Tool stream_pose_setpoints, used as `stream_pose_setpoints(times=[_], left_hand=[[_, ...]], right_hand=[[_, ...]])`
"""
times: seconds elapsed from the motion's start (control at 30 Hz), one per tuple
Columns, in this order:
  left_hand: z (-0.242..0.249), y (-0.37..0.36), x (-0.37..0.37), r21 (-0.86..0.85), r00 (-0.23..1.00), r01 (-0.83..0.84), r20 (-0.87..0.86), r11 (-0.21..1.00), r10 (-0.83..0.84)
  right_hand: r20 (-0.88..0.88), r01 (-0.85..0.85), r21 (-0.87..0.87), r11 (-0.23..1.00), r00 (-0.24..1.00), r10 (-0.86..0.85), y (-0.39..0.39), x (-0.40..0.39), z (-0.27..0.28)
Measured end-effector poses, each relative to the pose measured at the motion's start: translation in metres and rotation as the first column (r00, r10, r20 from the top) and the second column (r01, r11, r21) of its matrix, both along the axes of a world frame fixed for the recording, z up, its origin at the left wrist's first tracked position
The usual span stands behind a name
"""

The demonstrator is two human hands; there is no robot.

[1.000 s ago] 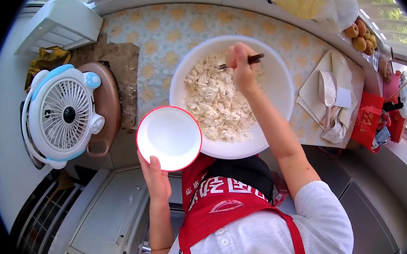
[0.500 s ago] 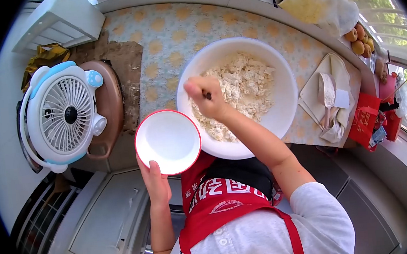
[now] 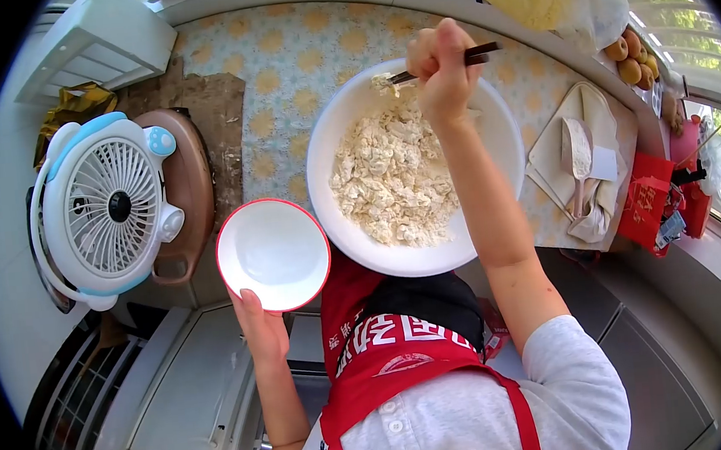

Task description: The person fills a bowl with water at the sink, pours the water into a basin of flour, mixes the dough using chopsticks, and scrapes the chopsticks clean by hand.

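My right hand [image 3: 443, 72] is closed around dark chopsticks [image 3: 483, 53] above the far right part of a large white basin [image 3: 320, 156]. Bits of dough cling to the chopsticks' tips, near the basin's far wall. Crumbly, floury dough [image 3: 395, 183] lies on the basin's bottom. To the left of the basin, my left hand [image 3: 262, 328] grips the near edge of a white bowl [image 3: 273, 254] with a red rim, thumb on the rim. No contents show in this bowl.
A white and blue fan [image 3: 119, 206] stands at the left beside a brown pan-like object [image 3: 190, 188]. On the right, a floury scoop [image 3: 577, 150] lies on a cloth [image 3: 552, 157], near red packets [image 3: 648, 195]. Fruit [image 3: 633, 60] sits by the window.
My right hand has moved up and to the right, bringing the chopsticks from the dough to the basin's far side. The bowl in my left hand has shifted slightly left.
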State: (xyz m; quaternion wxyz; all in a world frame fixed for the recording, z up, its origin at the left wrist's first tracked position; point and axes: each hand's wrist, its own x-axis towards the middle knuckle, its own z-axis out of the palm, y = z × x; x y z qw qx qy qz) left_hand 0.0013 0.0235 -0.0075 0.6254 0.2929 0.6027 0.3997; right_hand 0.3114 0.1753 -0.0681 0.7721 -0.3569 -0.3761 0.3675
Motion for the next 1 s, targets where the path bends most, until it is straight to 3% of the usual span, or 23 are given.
stream_pose_setpoints(times=[0.1,0.17,0.23,0.3,0.4,0.5,0.6,0.7,0.8,0.87,1.0], left_hand=[[-0.002,0.001,0.003,0.013,1.0,0.013,0.003,1.0,-0.013],[-0.002,0.001,0.008,0.02,1.0,0.018,0.007,1.0,-0.018],[-0.001,0.003,0.013,0.027,1.0,0.025,0.01,0.999,-0.026],[0.0,0.003,0.017,0.023,0.997,0.077,-0.008,0.997,-0.077],[-0.003,0.002,0.02,-0.013,0.995,0.085,0.057,0.996,-0.084],[-0.002,0.002,0.025,-0.029,0.992,0.115,0.062,0.993,-0.113],[-0.004,0.002,0.025,-0.008,0.991,0.116,0.063,0.993,-0.116],[-0.003,-0.002,0.025,-0.016,0.991,0.123,0.051,0.992,-0.122],[-0.002,-0.004,0.026,-0.03,0.993,0.112,0.048,0.993,-0.111],[-0.002,-0.005,0.025,-0.042,0.992,0.117,0.058,0.992,-0.114],[-0.007,-0.01,0.019,-0.005,0.994,0.087,0.073,0.996,-0.086]], right_hand=[[0.05,-0.189,-0.125,0.974,0.979,0.196,-0.008,-0.054,0.004],[0.182,-0.29,-0.248,0.924,0.923,0.339,-0.026,-0.083,-0.011],[0.224,-0.272,-0.277,0.921,0.914,0.337,-0.03,-0.077,-0.022],[0.302,-0.069,-0.208,0.976,0.944,0.131,-0.014,-0.042,-0.029],[0.102,0.186,-0.16,0.969,0.98,-0.172,-0.011,0.036,-0.018],[0.044,0.274,-0.18,0.945,0.962,-0.27,-0.065,0.084,-0.02],[0.089,0.259,-0.188,0.947,0.965,-0.246,-0.104,0.096,-0.027],[0.071,0.288,-0.207,0.935,0.958,-0.279,-0.06,0.08,-0.016],[0.058,0.216,-0.14,0.966,0.976,-0.21,-0.005,0.042,0.002],[0.228,0.044,-0.125,0.991,0.974,-0.014,0.006,0.031,0.0],[0.111,0.164,-0.209,0.964,0.983,-0.143,-0.049,0.102,-0.012]])
